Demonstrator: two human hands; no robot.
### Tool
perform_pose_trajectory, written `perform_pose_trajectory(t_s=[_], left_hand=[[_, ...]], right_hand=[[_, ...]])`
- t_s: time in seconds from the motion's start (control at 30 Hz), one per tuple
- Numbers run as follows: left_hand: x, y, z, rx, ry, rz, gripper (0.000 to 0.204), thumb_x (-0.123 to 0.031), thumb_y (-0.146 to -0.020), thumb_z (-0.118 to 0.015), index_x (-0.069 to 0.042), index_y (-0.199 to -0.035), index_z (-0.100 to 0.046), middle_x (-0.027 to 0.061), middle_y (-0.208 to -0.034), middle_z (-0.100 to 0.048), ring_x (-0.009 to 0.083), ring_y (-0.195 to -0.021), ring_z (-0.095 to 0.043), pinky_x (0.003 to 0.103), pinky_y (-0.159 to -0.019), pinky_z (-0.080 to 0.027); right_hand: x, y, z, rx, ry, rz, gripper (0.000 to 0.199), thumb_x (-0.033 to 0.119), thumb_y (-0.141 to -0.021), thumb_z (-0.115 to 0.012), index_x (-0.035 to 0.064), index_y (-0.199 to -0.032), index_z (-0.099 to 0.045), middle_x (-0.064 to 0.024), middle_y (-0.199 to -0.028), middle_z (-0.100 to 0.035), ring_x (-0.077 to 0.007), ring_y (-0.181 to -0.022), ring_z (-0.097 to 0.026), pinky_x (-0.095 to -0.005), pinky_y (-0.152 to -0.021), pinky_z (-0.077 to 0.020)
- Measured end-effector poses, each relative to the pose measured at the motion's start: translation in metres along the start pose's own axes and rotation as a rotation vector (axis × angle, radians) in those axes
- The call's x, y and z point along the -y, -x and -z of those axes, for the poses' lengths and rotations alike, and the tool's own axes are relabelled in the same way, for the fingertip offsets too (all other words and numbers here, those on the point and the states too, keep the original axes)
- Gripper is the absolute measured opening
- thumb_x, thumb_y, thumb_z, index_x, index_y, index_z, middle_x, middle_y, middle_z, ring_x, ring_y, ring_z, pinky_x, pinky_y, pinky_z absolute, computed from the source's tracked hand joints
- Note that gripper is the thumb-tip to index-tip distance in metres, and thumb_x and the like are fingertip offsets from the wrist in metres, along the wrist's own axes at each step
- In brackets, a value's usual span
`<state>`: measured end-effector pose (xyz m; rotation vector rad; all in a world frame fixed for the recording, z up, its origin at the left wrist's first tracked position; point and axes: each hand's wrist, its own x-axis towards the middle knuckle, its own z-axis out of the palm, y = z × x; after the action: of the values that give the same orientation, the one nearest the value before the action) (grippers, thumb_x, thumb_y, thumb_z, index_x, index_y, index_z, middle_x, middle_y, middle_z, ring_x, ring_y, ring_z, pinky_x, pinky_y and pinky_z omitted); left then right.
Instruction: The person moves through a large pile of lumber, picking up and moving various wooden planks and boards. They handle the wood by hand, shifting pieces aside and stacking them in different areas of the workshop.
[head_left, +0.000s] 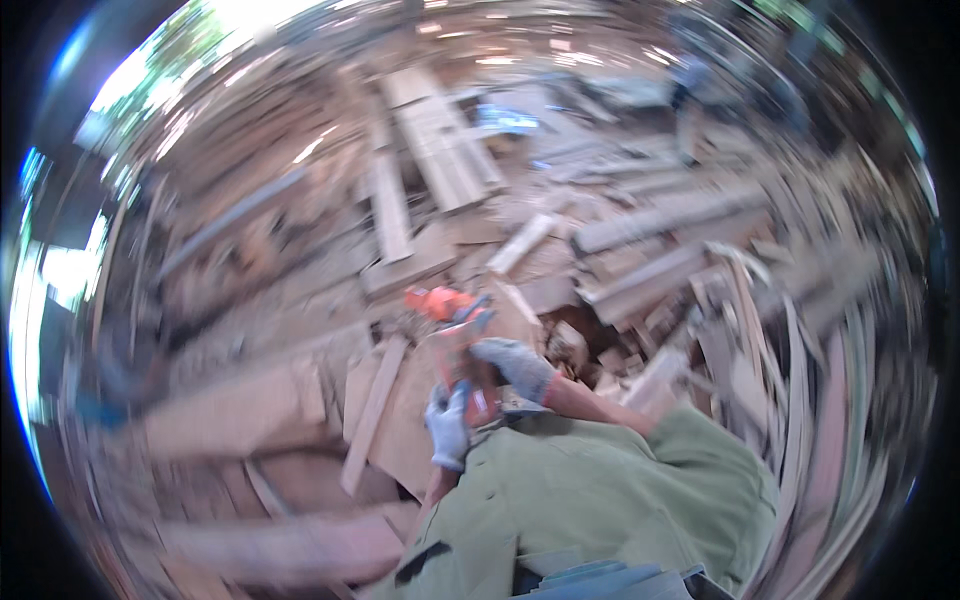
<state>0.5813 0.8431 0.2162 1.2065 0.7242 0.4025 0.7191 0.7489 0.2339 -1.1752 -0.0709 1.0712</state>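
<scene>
An orange, hard-bodied power tool (452, 325) with a darker grey part at its far end sits close in front of the person's body, just below the middle of the view, carried in two hands above a yard strewn with pale wooden planks and offcuts (440, 150). Held with both hands, one at each end of the body, the tool is likely steadied this way because it is heavy and pointed away from the person, toward the far side. The left hand (449, 425), in a light grey knitted glove, is curled shut around the near, lower part of the tool, close to the olive-green shirt (600, 490). The right hand (515, 365), gloved alike, wraps over the upper right side of the tool, fingers bent round it, the bare forearm running back to the rolled sleeve. Motion blur hides exactly which handle each palm covers. A long flat board (375, 415) lies just left of the hands, and grey weathered beams (660, 215) pile up far right.
</scene>
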Motion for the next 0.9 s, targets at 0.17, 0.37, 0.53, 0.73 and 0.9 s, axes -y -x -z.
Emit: perform_pose_trajectory(t_s=[0.17,0.37,0.53,0.73,0.9], left_hand=[[-0.001,0.000,-0.002,0.110,0.053,-0.033,0.023,-0.018,-0.092,-0.061,0.002,-0.104,-0.058,0.0072,-0.092,-0.063,0.0115,-0.076,-0.058,0.026,-0.063,-0.049],[-0.002,-0.015,-0.001,0.136,-0.019,-0.007,0.023,-0.017,-0.091,-0.062,0.002,-0.105,-0.059,0.0065,-0.093,-0.063,0.0112,-0.077,-0.058,0.027,-0.066,-0.048],[0.002,-0.020,-0.002,0.164,-0.067,-0.015,0.025,-0.016,-0.091,-0.062,0.001,-0.108,-0.058,0.0059,-0.096,-0.063,0.0109,-0.080,-0.057,0.026,-0.069,-0.048],[-0.003,-0.018,-0.005,0.185,0.008,0.005,0.027,-0.017,-0.091,-0.062,0.001,-0.111,-0.058,0.0064,-0.098,-0.062,0.0118,-0.081,-0.057,0.027,-0.070,-0.047],[-0.002,-0.016,-0.005,0.191,0.015,-0.021,0.026,-0.017,-0.092,-0.061,0.001,-0.110,-0.058,0.0065,-0.098,-0.062,0.0115,-0.081,-0.057,0.027,-0.069,-0.047]], right_hand=[[-0.003,0.000,0.000,-0.138,-0.068,-0.085,0.019,0.025,-0.088,-0.065,0.0127,-0.102,-0.068,0.0005,-0.089,-0.066,-0.0116,-0.076,-0.060,-0.0276,-0.068,-0.0496],[-0.005,-0.003,0.004,-0.203,-0.122,-0.047,0.021,0.026,-0.087,-0.066,0.0099,-0.100,-0.070,-0.0001,-0.088,-0.067,-0.0116,-0.077,-0.061,-0.0262,-0.070,-0.0496],[-0.011,-0.005,0.011,-0.209,-0.134,-0.037,0.021,0.026,-0.088,-0.065,0.0092,-0.099,-0.070,0.0001,-0.088,-0.067,-0.0114,-0.077,-0.060,-0.0256,-0.070,-0.0491],[-0.014,-0.008,0.013,-0.223,-0.113,-0.031,0.020,0.028,-0.088,-0.065,0.0101,-0.095,-0.070,0.0005,-0.087,-0.066,-0.0105,-0.076,-0.058,-0.0259,-0.070,-0.0477],[-0.015,-0.009,0.011,-0.227,-0.126,-0.059,0.020,0.028,-0.087,-0.065,0.0105,-0.095,-0.070,0.0005,-0.088,-0.066,-0.0101,-0.077,-0.058,-0.0259,-0.071,-0.0473]])
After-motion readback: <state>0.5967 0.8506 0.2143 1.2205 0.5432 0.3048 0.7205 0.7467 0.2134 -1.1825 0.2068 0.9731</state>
